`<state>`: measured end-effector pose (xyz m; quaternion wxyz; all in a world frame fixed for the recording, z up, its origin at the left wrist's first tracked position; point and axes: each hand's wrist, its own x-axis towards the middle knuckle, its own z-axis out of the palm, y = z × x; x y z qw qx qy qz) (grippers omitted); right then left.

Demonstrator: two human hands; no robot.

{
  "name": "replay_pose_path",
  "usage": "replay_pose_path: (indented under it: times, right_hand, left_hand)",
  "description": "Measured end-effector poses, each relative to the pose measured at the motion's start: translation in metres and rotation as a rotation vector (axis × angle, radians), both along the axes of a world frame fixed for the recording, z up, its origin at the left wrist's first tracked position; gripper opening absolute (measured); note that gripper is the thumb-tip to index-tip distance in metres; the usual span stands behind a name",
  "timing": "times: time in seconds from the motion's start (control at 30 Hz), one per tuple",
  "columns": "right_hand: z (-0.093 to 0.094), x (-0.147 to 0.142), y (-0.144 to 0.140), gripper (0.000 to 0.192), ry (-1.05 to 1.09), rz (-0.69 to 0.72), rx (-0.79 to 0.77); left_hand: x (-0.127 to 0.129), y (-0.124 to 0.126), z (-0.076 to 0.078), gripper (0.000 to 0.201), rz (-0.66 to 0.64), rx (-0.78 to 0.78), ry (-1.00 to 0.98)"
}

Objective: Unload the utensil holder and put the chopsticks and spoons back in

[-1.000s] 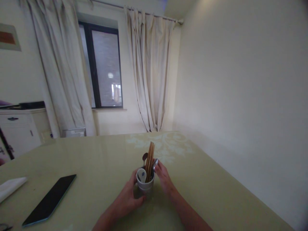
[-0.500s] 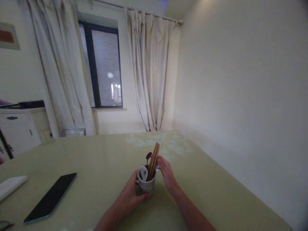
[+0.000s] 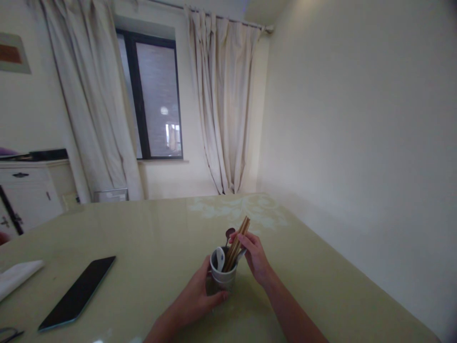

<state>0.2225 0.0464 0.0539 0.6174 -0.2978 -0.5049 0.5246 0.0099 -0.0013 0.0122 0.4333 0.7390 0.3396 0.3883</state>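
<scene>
Chopsticks [image 3: 238, 242] lean to the right in a white cup [image 3: 223, 275] near the table's [image 3: 150, 238] front edge, the left hand [image 3: 200, 297] wrapped around the cup to steady it while the right hand [image 3: 255, 257] pinches the bundle between curled fingers.

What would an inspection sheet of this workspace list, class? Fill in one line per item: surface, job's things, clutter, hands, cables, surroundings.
Surface: glossy pale green table with a faint floral pattern at the far end.
Job's things: white round cup holding brown wooden chopsticks, leaning right, a white ceramic spoon and a dark spoon.
Clutter: black flat phone; white folded napkin.
Hands: left hand wraps the cup; right hand pinches the chopsticks.
Cables: nothing seen.
Surroundings: cream curtains, dark-framed window, white cabinet.
</scene>
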Motion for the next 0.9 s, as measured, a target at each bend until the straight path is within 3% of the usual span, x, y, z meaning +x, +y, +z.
replay_pose_path:
  times: [0.53,0.9]
  right_hand:
    - [0.0047,0.0003,-0.002,0.049,-0.008,-0.042,-0.059]
    - [0.0079,-0.0046,-0.0071,0.048,0.074,0.044,-0.057]
  left_hand:
    - [0.0003,0.0018,-0.0068,0.087,-0.033,-0.058,-0.058]
    - [-0.0032,0.0045,-0.0085,0.091,0.022,-0.046,-0.009]
